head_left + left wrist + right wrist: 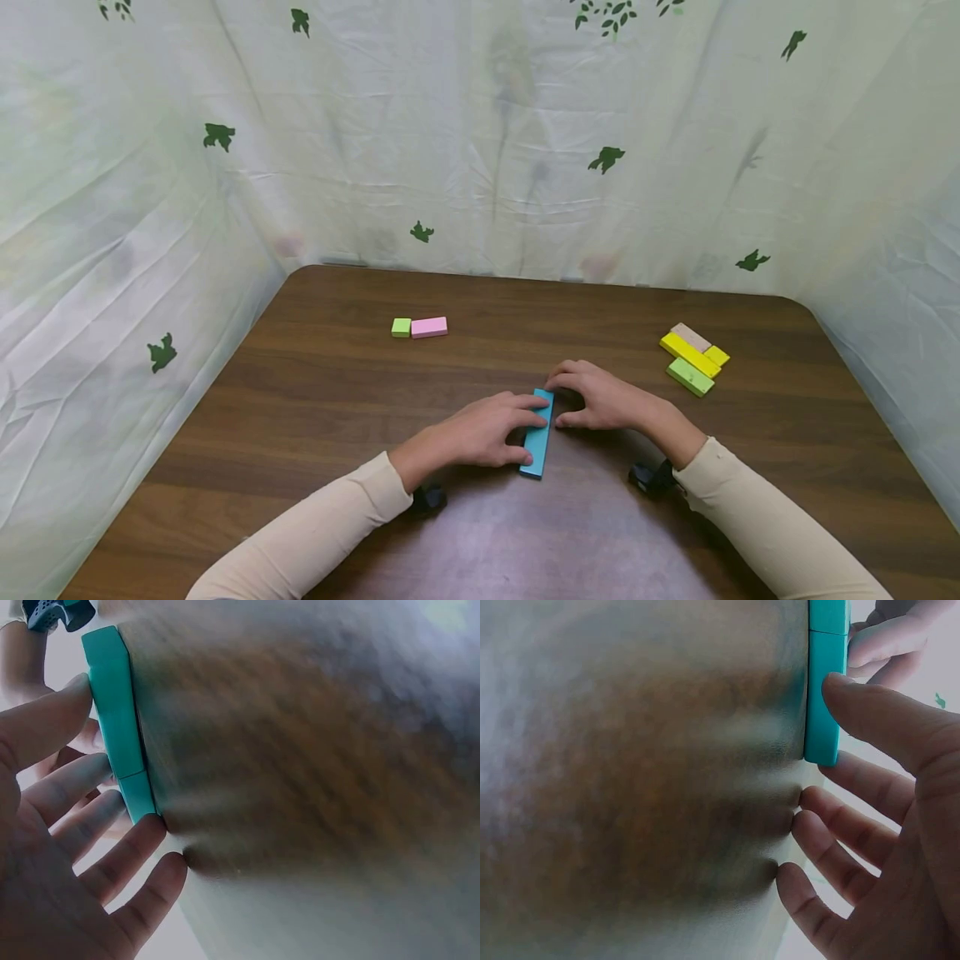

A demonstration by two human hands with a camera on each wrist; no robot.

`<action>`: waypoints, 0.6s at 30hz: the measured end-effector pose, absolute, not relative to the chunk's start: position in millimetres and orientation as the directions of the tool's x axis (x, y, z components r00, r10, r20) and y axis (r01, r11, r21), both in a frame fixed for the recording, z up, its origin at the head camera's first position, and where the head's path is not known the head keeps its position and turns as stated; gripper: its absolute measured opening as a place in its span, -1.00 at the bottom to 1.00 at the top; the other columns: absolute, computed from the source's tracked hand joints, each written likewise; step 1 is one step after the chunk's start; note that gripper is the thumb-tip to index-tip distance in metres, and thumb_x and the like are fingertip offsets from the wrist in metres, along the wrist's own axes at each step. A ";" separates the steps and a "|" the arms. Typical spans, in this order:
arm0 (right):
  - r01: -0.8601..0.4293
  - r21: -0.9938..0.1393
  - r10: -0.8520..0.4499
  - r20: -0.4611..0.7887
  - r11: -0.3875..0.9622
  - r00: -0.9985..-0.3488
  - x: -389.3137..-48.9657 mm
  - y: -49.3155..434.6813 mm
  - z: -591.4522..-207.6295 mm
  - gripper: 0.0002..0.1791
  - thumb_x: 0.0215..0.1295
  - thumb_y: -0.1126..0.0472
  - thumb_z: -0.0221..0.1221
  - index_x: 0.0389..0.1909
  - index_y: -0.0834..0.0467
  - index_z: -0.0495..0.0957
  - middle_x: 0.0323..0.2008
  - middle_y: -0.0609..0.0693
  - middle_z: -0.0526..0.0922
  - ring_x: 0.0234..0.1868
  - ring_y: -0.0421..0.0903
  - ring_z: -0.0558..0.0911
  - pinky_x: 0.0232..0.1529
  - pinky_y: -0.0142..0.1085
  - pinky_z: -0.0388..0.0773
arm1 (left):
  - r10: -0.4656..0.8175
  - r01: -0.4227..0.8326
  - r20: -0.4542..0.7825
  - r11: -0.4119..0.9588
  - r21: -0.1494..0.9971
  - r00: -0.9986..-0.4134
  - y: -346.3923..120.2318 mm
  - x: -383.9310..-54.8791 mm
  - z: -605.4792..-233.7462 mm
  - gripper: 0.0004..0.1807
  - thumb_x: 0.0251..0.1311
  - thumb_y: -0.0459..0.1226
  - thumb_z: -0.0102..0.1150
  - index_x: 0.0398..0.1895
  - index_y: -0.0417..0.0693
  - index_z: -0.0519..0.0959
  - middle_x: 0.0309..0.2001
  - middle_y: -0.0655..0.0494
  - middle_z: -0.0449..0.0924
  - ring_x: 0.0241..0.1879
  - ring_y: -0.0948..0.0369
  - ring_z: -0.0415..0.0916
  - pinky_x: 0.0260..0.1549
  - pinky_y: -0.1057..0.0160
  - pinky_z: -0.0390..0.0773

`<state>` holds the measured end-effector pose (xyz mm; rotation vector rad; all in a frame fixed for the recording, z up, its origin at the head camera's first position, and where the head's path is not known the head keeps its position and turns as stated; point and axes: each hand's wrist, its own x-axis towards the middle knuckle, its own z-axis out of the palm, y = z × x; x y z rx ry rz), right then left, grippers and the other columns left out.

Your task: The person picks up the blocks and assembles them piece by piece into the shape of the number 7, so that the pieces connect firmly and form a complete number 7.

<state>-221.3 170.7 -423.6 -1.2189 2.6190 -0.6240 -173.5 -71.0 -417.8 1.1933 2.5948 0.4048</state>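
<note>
Blue strip (pixel 537 438), seam across it, near middle of the tabletop (pixel 337 375). Left grip (pixel 489 429) loose, resting on the strip from the left. Right grip (pixel 606 398) loose too, close against its far right end. Far left: green block (pixel 401 327) beside pink block (pixel 429 328). Far right: yellow-green-beige block cluster (pixel 688 353).

My L forearm (pixel 315 533) & R forearm (pixel 772 521) angle in toward each other from either side. L hand (pixel 487 429) & R hand (pixel 603 398) nearly meet, R slightly farther fwd. L fingers (pixel 150 892) reach out almost straight, fanned, w/ L thumb (pixel 49 724) well apart, nearer me. R fingers (pixel 840 864) also spread, a bit bent, R thumb (pixel 885 712) extended, nearer me too
</note>
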 end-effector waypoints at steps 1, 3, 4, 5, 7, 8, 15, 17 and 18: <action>-0.681 -0.448 -0.761 0.004 0.579 -0.649 -221.1 170.4 -423.5 -0.51 0.21 -0.02 0.36 0.11 0.11 0.58 0.13 0.05 0.54 0.15 0.05 0.51 0.21 0.03 0.47 | 0.767 0.695 -0.114 0.625 0.355 -0.631 -71.0 -173.4 -417.9 -0.41 0.26 0.00 0.27 0.34 0.08 0.49 0.53 0.18 0.20 0.39 0.09 0.33 0.31 0.15 0.41; -0.671 -0.450 -0.753 -0.006 0.589 -0.658 -220.7 169.4 -423.1 -0.49 0.20 -0.04 0.37 0.12 0.11 0.58 0.13 0.05 0.53 0.15 0.05 0.50 0.20 0.02 0.48 | 0.767 0.695 -0.113 0.624 0.358 -0.631 -71.3 -173.3 -417.7 -0.40 0.27 0.00 0.27 0.35 0.07 0.48 0.54 0.18 0.19 0.40 0.09 0.33 0.31 0.14 0.41; -0.666 -0.449 -0.749 -0.010 0.596 -0.663 -220.5 168.7 -423.1 -0.47 0.19 -0.06 0.37 0.12 0.10 0.57 0.13 0.05 0.53 0.15 0.05 0.50 0.19 0.02 0.48 | 0.768 0.695 -0.112 0.623 0.359 -0.631 -71.4 -173.3 -417.4 -0.40 0.26 0.00 0.27 0.35 0.06 0.47 0.54 0.17 0.19 0.40 0.09 0.33 0.32 0.13 0.41; -0.662 -0.447 -0.745 -0.012 0.601 -0.667 -220.5 168.0 -423.2 -0.45 0.18 -0.08 0.38 0.12 0.10 0.57 0.13 0.05 0.52 0.14 0.04 0.49 0.18 0.01 0.48 | 0.768 0.696 -0.111 0.622 0.358 -0.630 -71.5 -173.5 -417.5 -0.40 0.27 0.00 0.27 0.36 0.06 0.47 0.54 0.17 0.19 0.41 0.08 0.32 0.32 0.13 0.41; -0.659 -0.438 -0.738 -0.013 0.611 -0.675 -220.6 166.4 -424.0 -0.42 0.15 -0.12 0.39 0.12 0.10 0.58 0.13 0.05 0.52 0.12 0.03 0.49 0.15 -0.01 0.49 | 0.768 0.697 -0.111 0.623 0.354 -0.630 -71.5 -173.6 -417.3 -0.39 0.26 0.00 0.27 0.36 0.06 0.47 0.54 0.17 0.18 0.41 0.08 0.32 0.33 0.13 0.40; -0.660 -0.432 -0.735 -0.011 0.615 -0.678 -220.8 165.6 -424.7 -0.40 0.13 -0.13 0.40 0.12 0.09 0.58 0.12 0.04 0.51 0.10 0.02 0.48 0.14 -0.03 0.49 | 0.768 0.697 -0.113 0.624 0.353 -0.630 -71.5 -173.7 -417.1 -0.39 0.26 0.00 0.27 0.36 0.07 0.47 0.54 0.18 0.18 0.41 0.08 0.32 0.33 0.13 0.40; -0.669 -0.398 -0.728 0.004 0.627 -0.685 -221.0 163.3 -428.2 -0.38 0.07 -0.17 0.43 0.09 0.08 0.60 0.10 0.03 0.51 0.06 0.00 0.48 0.08 -0.08 0.49 | 0.761 0.686 -0.132 0.634 0.358 -0.634 -71.0 -173.5 -416.4 -0.39 0.27 0.01 0.26 0.37 0.10 0.46 0.55 0.21 0.15 0.43 0.10 0.29 0.34 0.13 0.39; -0.669 -0.397 -0.727 0.005 0.628 -0.686 -220.5 163.1 -428.3 -0.38 0.07 -0.17 0.43 0.09 0.08 0.60 0.10 0.04 0.52 0.06 0.00 0.48 0.07 -0.08 0.50 | 0.763 0.688 -0.127 0.631 0.359 -0.634 -70.9 -173.2 -416.5 -0.40 0.27 0.00 0.27 0.36 0.09 0.46 0.55 0.20 0.16 0.43 0.09 0.30 0.33 0.13 0.40; -0.671 -0.394 -0.728 0.005 0.629 -0.685 -220.4 163.0 -428.2 -0.38 0.07 -0.17 0.43 0.09 0.08 0.60 0.10 0.04 0.52 0.05 0.00 0.48 0.06 -0.08 0.50 | 0.764 0.689 -0.125 0.629 0.360 -0.633 -70.9 -173.0 -416.4 -0.40 0.27 0.00 0.27 0.36 0.08 0.46 0.55 0.19 0.17 0.43 0.09 0.30 0.33 0.12 0.40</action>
